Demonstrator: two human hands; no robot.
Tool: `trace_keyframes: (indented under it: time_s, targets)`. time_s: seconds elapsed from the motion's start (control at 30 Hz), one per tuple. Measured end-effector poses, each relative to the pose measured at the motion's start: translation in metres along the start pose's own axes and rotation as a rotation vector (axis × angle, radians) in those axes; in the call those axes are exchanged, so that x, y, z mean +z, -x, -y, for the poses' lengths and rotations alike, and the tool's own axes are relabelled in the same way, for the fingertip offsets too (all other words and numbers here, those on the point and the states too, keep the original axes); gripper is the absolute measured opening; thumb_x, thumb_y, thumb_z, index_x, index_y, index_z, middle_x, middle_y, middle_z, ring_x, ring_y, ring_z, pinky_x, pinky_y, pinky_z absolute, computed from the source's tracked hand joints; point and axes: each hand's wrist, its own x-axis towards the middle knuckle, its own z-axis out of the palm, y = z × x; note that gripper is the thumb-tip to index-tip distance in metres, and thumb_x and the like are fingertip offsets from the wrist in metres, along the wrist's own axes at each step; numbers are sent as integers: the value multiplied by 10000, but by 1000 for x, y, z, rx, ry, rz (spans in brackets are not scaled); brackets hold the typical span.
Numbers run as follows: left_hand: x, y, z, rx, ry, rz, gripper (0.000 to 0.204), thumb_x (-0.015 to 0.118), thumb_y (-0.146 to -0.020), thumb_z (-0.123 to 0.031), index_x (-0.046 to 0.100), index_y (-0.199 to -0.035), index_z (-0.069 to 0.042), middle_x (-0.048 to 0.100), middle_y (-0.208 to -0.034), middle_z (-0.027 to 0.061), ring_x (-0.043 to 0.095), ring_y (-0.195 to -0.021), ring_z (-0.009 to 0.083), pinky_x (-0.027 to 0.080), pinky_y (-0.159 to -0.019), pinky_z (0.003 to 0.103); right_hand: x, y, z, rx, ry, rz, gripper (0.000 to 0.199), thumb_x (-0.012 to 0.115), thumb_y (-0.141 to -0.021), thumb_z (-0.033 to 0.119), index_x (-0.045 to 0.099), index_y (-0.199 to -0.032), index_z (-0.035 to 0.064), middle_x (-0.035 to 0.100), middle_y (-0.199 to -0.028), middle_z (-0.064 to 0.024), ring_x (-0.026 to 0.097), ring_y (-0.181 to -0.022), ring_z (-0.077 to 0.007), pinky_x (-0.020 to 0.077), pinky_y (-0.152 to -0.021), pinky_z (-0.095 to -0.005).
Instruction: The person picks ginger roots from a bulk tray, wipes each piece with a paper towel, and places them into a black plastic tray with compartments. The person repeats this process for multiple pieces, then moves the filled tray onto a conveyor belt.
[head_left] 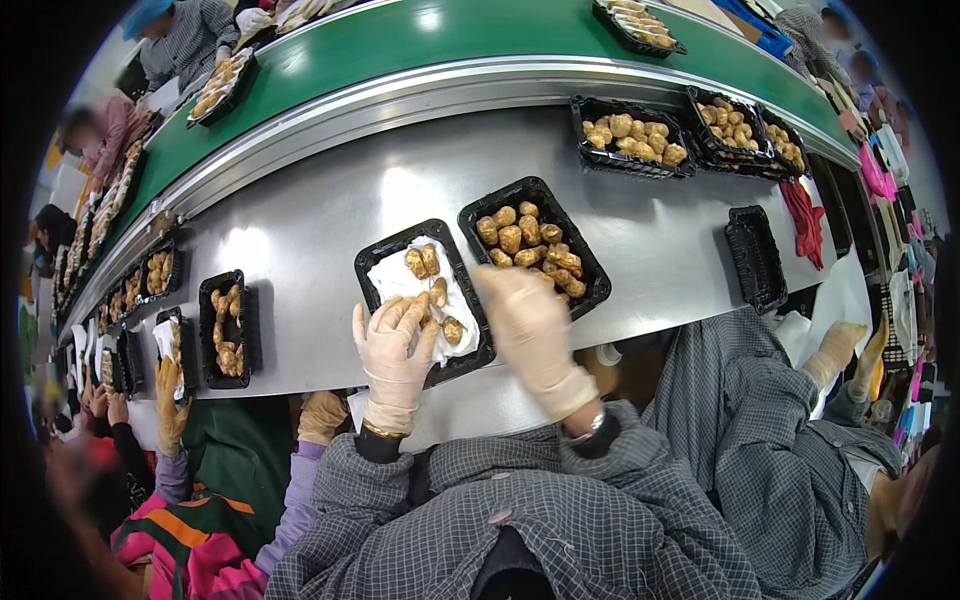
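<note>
My gloved left hand (393, 345) is over a black plastic tray (478, 345) lined with white paper (385, 275). Its index finger and thumb close round a small brown stubby mushroom (427, 312), partly hidden by the fingers. Several similar mushrooms lie on the paper, one of them (453, 330) near the thumb. My gloved right hand (540, 340), smeared by motion, is at the near-left side of a fuller black tray (590, 265) heaped with mushrooms (510, 238). Its fingers are too blurred to show any hold.
Mushroom-filled trays (632, 165) stand at the back right. An upright dark tray (755, 258) and red cloth (803, 222) lie on the right. Another part-filled tray (225, 330) is on the left. A green conveyor (440, 40) runs behind; co-workers' gloved hands (172, 405) flank me.
</note>
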Motion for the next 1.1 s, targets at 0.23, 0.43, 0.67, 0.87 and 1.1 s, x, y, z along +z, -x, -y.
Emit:
trace_keyframes:
  time_s: [0.23, 0.43, 0.67, 0.87, 1.1]
  targets:
    - [5, -1, -4, -37, -12, 64, 391, 740, -761, -145, 662, -1144, -121, 630, -1107, 45, 534, -1153, 242, 214, -1134, 530, -39, -1, -87, 131, 357, 53, 191, 648, -822, 87, 639, -998, 15, 590, -1182, -147, 524, -1163, -331, 461, -923, -420]
    - [4, 0, -2, -46, -18, 65, 425, 744, -741, -146, 646, -1153, -120, 627, -1099, 45, 543, -1140, 240, 224, -1130, 527, -42, -2, -65, 251, 114, -15, 224, 666, -817, 75, 628, -1038, 76, 626, -984, -92, 638, -914, -271, 522, -780, -379]
    - [10, 0, 0, -31, 9, 28, 393, 744, -733, -139, 648, -1113, -123, 633, -1088, 39, 545, -1139, 233, 250, -1117, 519, -43, -2, -48, 340, -253, -127, 190, 700, -800, 31, 667, -987, 37, 659, -988, -119, 656, -841, -215, 532, -744, -321]
    - [9, 0, 0, -35, 50, 35, 402, 750, -723, -127, 641, -1110, -122, 633, -1084, 37, 545, -1138, 238, 265, -1104, 519, -70, 7, -94, 254, 91, -40, 176, 734, -749, 71, 707, -923, 52, 651, -1052, -126, 604, -1020, -300, 497, -859, -373]
    - [10, -1, 1, -33, 58, 44, 414, 753, -715, -122, 640, -1113, -123, 628, -1083, 40, 543, -1131, 249, 280, -1093, 517, -50, 4, -87, 180, 204, 193, 279, 781, -690, 155, 708, -938, 51, 557, -1295, -150, 470, -1259, -358, 405, -1020, -439]
